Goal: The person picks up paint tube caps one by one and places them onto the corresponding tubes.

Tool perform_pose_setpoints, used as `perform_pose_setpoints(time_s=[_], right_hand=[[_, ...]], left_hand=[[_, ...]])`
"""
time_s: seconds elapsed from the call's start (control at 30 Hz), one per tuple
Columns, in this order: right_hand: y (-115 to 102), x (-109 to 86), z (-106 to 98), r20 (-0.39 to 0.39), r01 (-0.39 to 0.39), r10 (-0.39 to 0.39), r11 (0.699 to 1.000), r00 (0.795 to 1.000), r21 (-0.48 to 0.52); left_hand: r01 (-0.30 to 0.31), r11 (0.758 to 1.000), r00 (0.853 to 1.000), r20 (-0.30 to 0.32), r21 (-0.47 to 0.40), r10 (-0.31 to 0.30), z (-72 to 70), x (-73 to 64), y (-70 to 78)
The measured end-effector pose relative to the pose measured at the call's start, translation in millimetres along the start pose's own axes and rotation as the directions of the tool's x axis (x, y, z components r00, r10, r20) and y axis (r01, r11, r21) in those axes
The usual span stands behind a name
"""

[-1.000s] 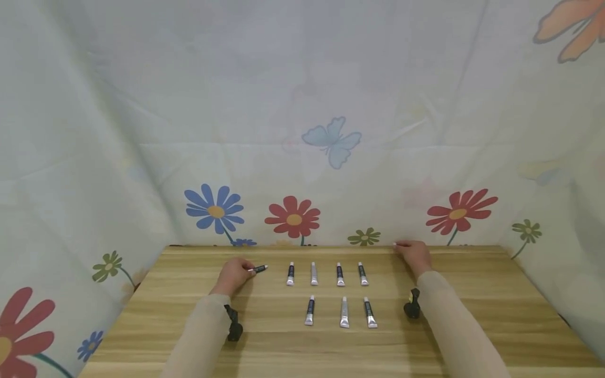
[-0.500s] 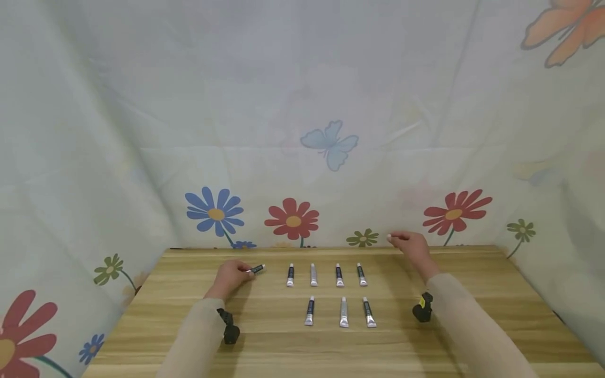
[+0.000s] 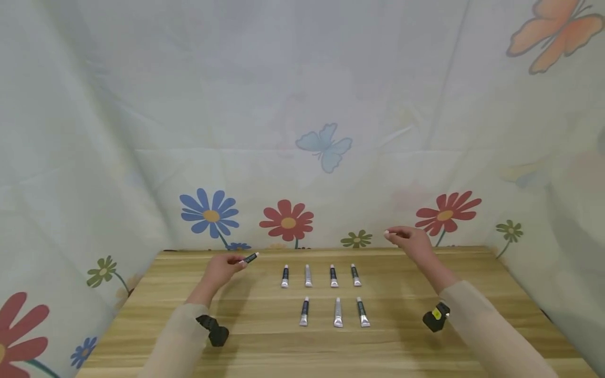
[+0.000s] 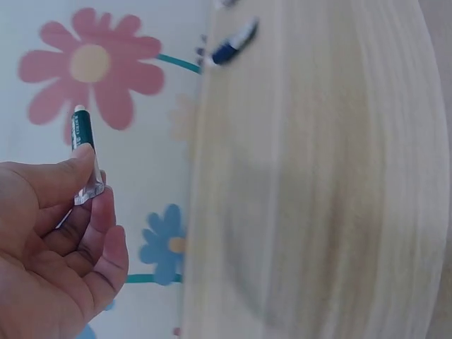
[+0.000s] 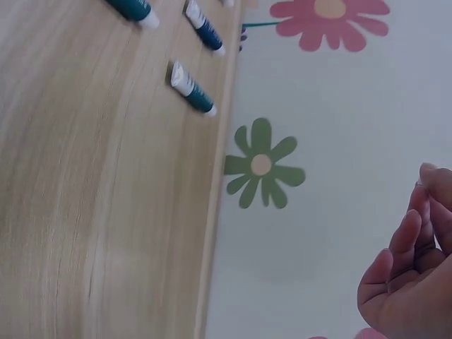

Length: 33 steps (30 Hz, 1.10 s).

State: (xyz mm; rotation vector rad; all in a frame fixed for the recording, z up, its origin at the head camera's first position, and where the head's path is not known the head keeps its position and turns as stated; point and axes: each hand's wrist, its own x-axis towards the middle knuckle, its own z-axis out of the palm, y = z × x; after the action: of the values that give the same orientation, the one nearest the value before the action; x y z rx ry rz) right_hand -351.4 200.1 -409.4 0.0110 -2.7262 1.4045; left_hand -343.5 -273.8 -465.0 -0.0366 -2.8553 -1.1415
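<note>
My left hand pinches a small dark green paint tube by its silver crimped end, between thumb and fingers. The tube's white tip points up and away, above the table's back left. My right hand is raised near the back edge on the right, thumb and forefinger pressed together. A small white thing shows at those fingertips; it is too small to tell its kind, and the fingers mostly hide it in the right wrist view. Between the hands several paint tubes lie in a back row, with a front row of three.
The wooden table ends at a white cloth backdrop printed with flowers and butterflies. A black wrist camera hangs at the left sleeve and another wrist camera at the right one.
The left hand has lifted slightly and shifted left with its paint tube, whose tip tilts higher. My right hand has risen off the back edge. The tubes on the table lie as before.
</note>
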Motion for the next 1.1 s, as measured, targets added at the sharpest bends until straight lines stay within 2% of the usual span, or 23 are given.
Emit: perform_pose_setpoints(time_s=[0.2,0.5,0.8,0.93,1.1], right_hand=[[-11.4,-22.8,-4.8,0.016,0.023,-0.023,0.999,1.000,0.025],[-21.8,-58.4,-3.5,0.034,0.054,-0.056,0.997,0.998,0.055],[-34.0,-85.8,0.2,0.025,0.083,-0.086,0.992,0.996,0.093],[-39.2,-97.9,2.3,0.009,0.080,-0.081,0.990,0.997,0.118],[-46.1,-111.5,7.9,-0.024,0.096,-0.093,0.974,0.995,0.204]], left_hand=[[0.026,0.996,1.000,0.003,-0.083,-0.025,-12.0,-15.8,16.8],[-0.018,0.991,1.000,0.000,-0.131,0.018,-19.3,-41.1,45.3],[-0.060,0.979,0.998,-0.026,-0.194,0.056,-15.8,-68.5,76.6],[-0.048,0.971,0.999,-0.023,-0.235,0.044,-11.0,-82.3,90.4],[-0.035,0.954,0.999,-0.021,-0.298,0.030,-2.0,-96.8,105.5]])
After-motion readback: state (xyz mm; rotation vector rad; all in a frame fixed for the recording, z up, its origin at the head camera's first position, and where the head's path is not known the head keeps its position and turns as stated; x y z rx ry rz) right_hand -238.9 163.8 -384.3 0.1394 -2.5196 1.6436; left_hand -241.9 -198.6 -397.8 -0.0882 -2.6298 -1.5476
